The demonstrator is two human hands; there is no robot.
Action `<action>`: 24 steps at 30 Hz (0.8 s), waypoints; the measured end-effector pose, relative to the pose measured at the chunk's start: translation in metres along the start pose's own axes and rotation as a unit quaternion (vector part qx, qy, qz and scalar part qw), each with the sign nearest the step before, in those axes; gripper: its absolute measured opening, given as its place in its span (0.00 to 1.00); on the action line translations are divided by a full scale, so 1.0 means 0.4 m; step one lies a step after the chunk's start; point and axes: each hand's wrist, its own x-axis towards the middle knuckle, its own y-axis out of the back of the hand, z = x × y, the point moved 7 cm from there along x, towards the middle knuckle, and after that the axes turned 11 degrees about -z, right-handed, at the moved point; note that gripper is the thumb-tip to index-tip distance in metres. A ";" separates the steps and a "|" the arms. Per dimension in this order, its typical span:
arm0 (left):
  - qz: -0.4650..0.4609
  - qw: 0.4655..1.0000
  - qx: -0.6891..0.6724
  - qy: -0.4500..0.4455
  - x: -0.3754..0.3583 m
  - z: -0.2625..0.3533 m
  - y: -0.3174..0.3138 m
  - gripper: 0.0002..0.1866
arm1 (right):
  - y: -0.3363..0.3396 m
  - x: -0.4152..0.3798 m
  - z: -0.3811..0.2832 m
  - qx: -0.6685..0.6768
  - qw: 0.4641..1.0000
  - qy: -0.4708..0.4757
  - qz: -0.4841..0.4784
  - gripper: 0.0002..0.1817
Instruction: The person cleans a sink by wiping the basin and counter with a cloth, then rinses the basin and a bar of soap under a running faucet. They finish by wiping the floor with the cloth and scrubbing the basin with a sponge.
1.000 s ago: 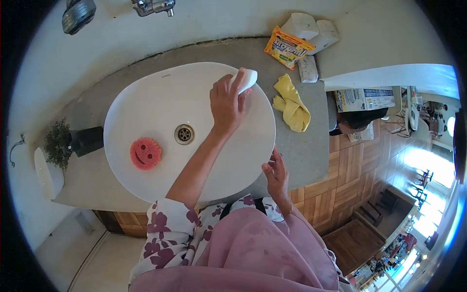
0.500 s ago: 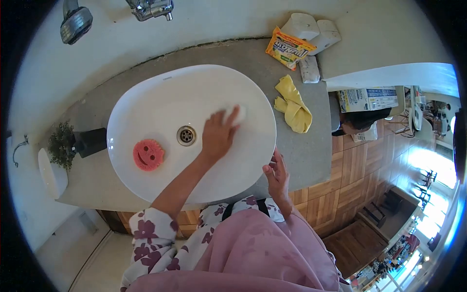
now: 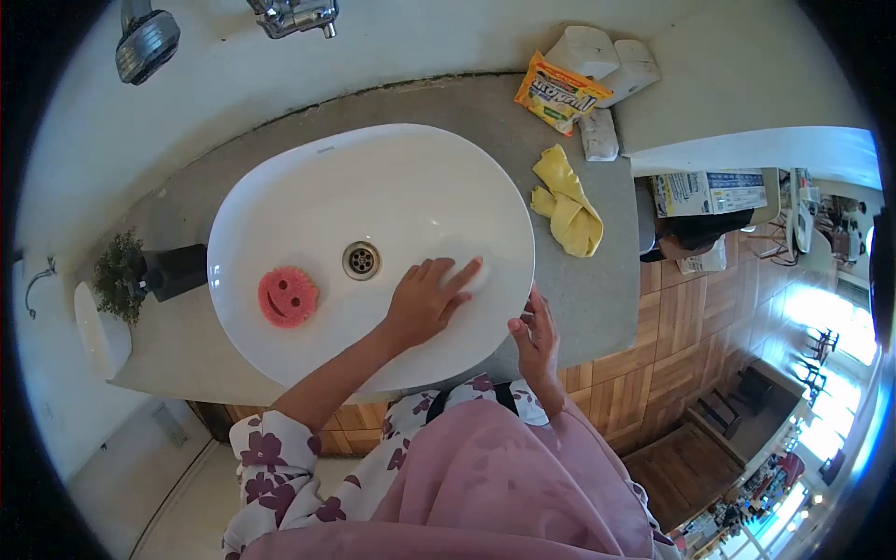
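Inside the white oval sink [image 3: 271, 187], my left hand [image 3: 425, 303] presses a small white sponge [image 3: 480, 278] against the basin, right of the drain [image 3: 361, 260]. The fingers cover most of the sponge, which hardly stands out from the white surface. My right hand [image 3: 537, 338] rests at the sink's lower right rim with its fingers apart and nothing in them. A pink smiling-face sponge [image 3: 287, 297] lies in the basin left of the drain.
On the grey counter [image 3: 597, 308] right of the sink are a folded yellow cloth [image 3: 571, 210], an orange and yellow packet [image 3: 560, 93] and white containers [image 3: 583, 51]. A black pot [image 3: 175, 271] with a plant stands left. The faucet [image 3: 297, 14] juts from the wall above.
My left hand has moved down the basin, toward me and slightly right, with the white sponge. My right hand has stayed by the rim.
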 end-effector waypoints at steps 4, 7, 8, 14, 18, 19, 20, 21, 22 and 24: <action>0.000 0.999 0.042 -0.024 0.078 -0.037 0.060 0.28 | 0.001 -0.003 -0.006 0.010 1.000 0.007 0.010 0.34; 0.018 0.997 0.048 0.059 0.102 -0.048 0.062 0.29 | 0.002 0.000 -0.016 0.008 1.000 -0.006 0.003 0.33; 0.028 0.998 0.042 0.040 0.081 -0.026 0.039 0.29 | 0.000 -0.002 -0.012 0.010 1.000 -0.005 0.002 0.33; 0.040 0.995 0.060 -0.075 0.088 -0.012 0.038 0.29 | 0.000 -0.004 -0.017 -0.020 1.000 0.004 0.012 0.33; 0.065 0.997 -0.024 0.045 0.129 -0.049 0.076 0.29 | 0.000 -0.007 -0.011 0.004 1.000 -0.008 0.013 0.32; 0.067 0.997 -0.023 0.043 0.107 -0.039 0.058 0.29 | 0.000 -0.004 -0.011 0.008 1.000 -0.012 0.015 0.31; 0.046 0.999 -0.017 -0.008 0.081 -0.009 0.032 0.30 | 0.001 -0.001 -0.014 0.007 1.000 -0.009 0.017 0.31; 0.023 0.998 -0.012 -0.058 0.053 0.024 0.013 0.30 | 0.002 -0.002 -0.021 -0.006 1.000 -0.005 0.017 0.31; 0.022 0.998 -0.013 -0.060 0.023 0.038 0.017 0.30 | 0.001 -0.004 -0.026 -0.017 1.000 -0.002 0.018 0.31; -0.054 0.992 -0.074 -0.088 -0.019 0.061 0.007 0.30 | -0.002 -0.005 -0.024 -0.012 0.999 -0.010 0.029 0.31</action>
